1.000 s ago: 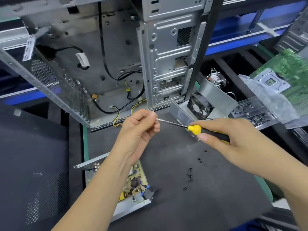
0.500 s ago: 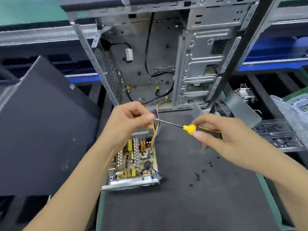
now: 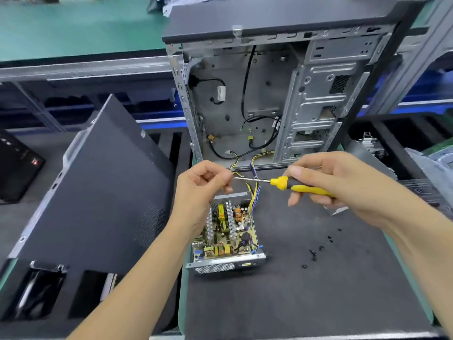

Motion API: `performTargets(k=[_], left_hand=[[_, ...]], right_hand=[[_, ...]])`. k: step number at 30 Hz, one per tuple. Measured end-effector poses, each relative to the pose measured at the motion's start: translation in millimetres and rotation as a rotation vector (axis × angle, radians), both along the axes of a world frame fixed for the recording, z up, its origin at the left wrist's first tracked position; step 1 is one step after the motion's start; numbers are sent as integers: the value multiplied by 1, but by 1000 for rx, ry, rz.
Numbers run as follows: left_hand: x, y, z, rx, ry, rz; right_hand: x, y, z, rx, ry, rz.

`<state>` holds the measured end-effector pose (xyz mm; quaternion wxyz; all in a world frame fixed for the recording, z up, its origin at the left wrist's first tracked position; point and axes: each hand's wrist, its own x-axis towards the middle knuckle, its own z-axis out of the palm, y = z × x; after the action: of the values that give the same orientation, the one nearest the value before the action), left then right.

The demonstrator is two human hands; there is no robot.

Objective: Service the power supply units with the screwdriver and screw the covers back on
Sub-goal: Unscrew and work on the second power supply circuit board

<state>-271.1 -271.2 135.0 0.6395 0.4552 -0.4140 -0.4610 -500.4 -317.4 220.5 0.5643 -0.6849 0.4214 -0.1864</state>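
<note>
An uncovered power supply unit lies on the black mat, its circuit board showing and its coloured wires running up into the case. My right hand grips the yellow-and-black handle of a screwdriver, held level above the unit. My left hand pinches the tip of the metal shaft; anything between the fingers is hidden. Several small black screws lie loose on the mat to the right. A grey metal cover shows behind my right hand, mostly hidden.
An open computer case stands upright at the back of the mat. A dark side panel leans at the left over a black foam tray. Parts and a plastic bag sit at far right.
The view has swung left and tilted up, bringing the whole power supply unit and the side panel into sight. Both hands keep the same hold on the screwdriver.
</note>
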Motion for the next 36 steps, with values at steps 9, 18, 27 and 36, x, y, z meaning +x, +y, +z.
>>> performTargets(k=[9,18,27,36], left_hand=[[61,-24,-12,246,-335,-31],[83,-83,-63,977,-1220,-426],[172,-29,-62,694,-1329,-146],[252,4,-78,510,-1366,20]], right_hand=[[27,-23,-3,43,45,19],[54,-23,-20,51,156,-30],[126,4,-52,49,185,-12],[211,19,-73,28,264,46]])
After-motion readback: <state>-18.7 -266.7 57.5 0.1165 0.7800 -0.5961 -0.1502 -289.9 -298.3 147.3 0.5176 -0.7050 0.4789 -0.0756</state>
